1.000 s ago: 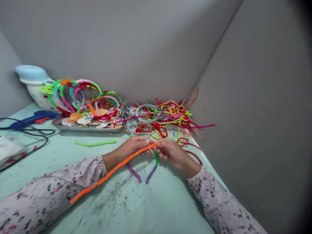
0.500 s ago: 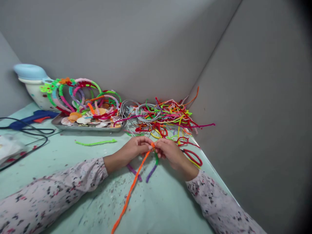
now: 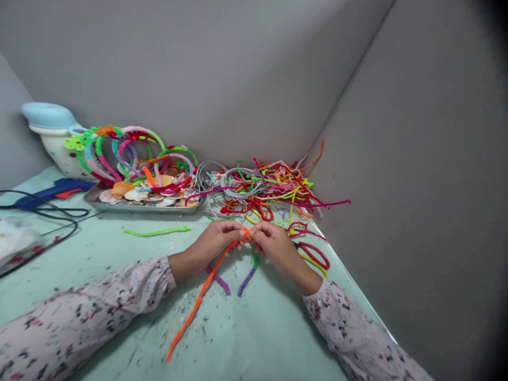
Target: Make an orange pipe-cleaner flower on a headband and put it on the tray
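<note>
An orange pipe cleaner is pinched between the fingertips of my left hand and my right hand, which almost meet. Its upper end is bent into a small orange bunch there, and the long tail slants down toward me on the left. Below my fingers hang two ends of a purple and green pipe-cleaner piece, one under each hand; how they join is hidden by my hands. Both hands are closed in a pinch.
Behind my hands lies a tangle of colored pipe cleaners with wire coils. Left of it stands a metal tray of shells and fuzzy hoops. Also about are a blue glue gun, red-handled scissors and a green pipe cleaner.
The orange tail has swung up and left, and its free end now shows. My left fingers have shifted slightly along the orange pipe cleaner; both hands still pinch it.
</note>
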Action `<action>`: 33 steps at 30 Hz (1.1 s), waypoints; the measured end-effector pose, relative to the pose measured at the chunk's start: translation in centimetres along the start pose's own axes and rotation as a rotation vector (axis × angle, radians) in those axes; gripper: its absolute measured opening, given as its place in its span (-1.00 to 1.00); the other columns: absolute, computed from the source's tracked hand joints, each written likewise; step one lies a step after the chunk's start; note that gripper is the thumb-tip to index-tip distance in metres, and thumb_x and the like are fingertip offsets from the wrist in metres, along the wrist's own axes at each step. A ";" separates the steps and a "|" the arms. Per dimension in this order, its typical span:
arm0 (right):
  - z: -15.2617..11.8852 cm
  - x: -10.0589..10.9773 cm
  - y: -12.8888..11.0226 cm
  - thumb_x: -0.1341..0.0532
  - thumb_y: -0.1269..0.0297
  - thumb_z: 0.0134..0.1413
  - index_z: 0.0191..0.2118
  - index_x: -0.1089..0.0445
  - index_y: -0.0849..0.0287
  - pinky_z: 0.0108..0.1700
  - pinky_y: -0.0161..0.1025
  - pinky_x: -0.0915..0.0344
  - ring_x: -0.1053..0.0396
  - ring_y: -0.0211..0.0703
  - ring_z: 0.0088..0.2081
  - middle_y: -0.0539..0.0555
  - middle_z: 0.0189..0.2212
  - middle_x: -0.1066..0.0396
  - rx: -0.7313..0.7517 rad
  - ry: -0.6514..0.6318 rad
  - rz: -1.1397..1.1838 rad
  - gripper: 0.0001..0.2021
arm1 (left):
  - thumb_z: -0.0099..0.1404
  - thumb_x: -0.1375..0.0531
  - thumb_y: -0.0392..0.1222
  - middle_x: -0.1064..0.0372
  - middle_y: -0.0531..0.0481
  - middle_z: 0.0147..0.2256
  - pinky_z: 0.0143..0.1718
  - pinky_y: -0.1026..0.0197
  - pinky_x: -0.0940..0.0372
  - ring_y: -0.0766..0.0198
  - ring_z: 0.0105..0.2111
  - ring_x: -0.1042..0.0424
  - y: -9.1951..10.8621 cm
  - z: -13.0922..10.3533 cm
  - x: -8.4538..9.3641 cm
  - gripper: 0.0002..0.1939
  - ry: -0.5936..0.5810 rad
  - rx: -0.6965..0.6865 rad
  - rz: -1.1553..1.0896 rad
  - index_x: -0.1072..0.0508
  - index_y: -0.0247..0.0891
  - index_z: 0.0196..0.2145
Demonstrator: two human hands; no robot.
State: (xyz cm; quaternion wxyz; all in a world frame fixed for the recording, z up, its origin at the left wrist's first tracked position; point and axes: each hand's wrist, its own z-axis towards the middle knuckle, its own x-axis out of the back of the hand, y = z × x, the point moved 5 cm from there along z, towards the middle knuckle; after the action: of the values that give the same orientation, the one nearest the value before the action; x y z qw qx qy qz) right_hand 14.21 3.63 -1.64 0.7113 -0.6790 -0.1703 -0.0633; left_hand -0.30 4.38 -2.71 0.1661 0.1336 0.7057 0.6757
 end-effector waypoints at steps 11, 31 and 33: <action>-1.1 -2.9 0.1 -0.26 0.18 0.01 -0.31 -0.38 0.21 -0.61 -0.44 0.00 -0.17 -0.44 -0.61 -0.05 -0.49 -0.32 -0.180 -0.259 0.399 -0.80 | 0.15 -0.22 -0.09 -0.43 -0.01 -0.38 -0.30 0.23 -0.23 0.28 -0.38 -0.35 1.4 -0.5 0.0 -0.79 0.150 -0.100 -0.030 -0.50 -0.29 -0.36; -1.7 -4.4 0.6 -0.30 0.36 -0.13 -0.44 -0.31 0.21 -0.60 -0.46 -0.03 -0.19 -0.43 -0.60 -0.09 -0.59 -0.27 -0.358 -0.333 0.853 -0.86 | 0.16 -0.21 -0.03 -0.47 -0.12 -0.34 -0.24 0.17 -0.29 0.18 -0.32 -0.41 0.8 -0.3 -0.8 -0.73 0.017 -0.033 -0.201 -0.53 -0.31 -0.33; -1.6 -4.3 0.7 -0.28 0.36 -0.17 -0.45 -0.28 0.19 -0.61 -0.44 0.01 -0.15 -0.42 -0.62 -0.10 -0.60 -0.25 -0.393 -0.328 0.904 -0.86 | 0.16 -0.21 -0.02 -0.48 -0.11 -0.33 -0.20 0.18 -0.27 0.18 -0.29 -0.40 0.9 -0.2 -0.5 -0.73 0.057 -0.063 -0.189 -0.53 -0.31 -0.35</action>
State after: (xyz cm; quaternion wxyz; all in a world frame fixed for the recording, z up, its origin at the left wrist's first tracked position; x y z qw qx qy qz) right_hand 10.66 1.45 -3.70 0.4908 -0.8064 0.0458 0.3269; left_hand 0.08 4.01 -1.75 0.2129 0.0418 0.6980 0.6824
